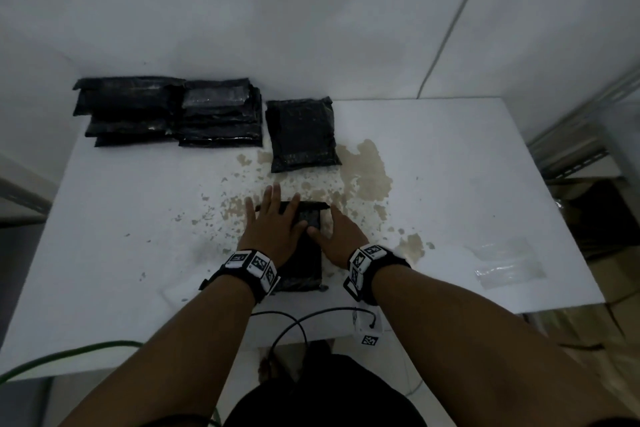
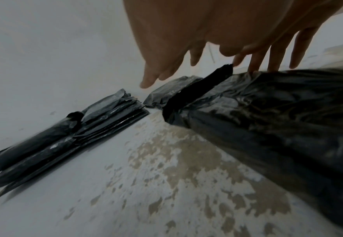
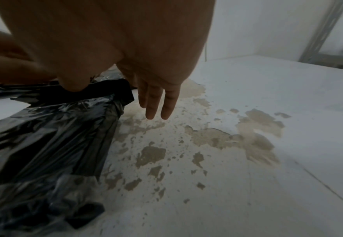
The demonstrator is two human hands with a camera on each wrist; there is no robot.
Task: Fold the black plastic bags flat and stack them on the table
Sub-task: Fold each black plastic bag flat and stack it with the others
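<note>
Black bag [image 1: 301, 253] under two flat hands, one folded bag [image 1: 302, 135] beyond

Glossy, crinkled black plastic bag [image 1: 301, 267] on a matt white table [image 1: 450, 163] (paint flaked off).

Far-left corner of table [image 1: 145, 204] blocked by stacks of folded black bags [image 1: 169, 111]; single folded bag [image 1: 303, 135] just right of them. Clear plastic sheet [image 1: 507, 265] lies near right edge. Bare tabletop between: left side, right-centre.
</note>
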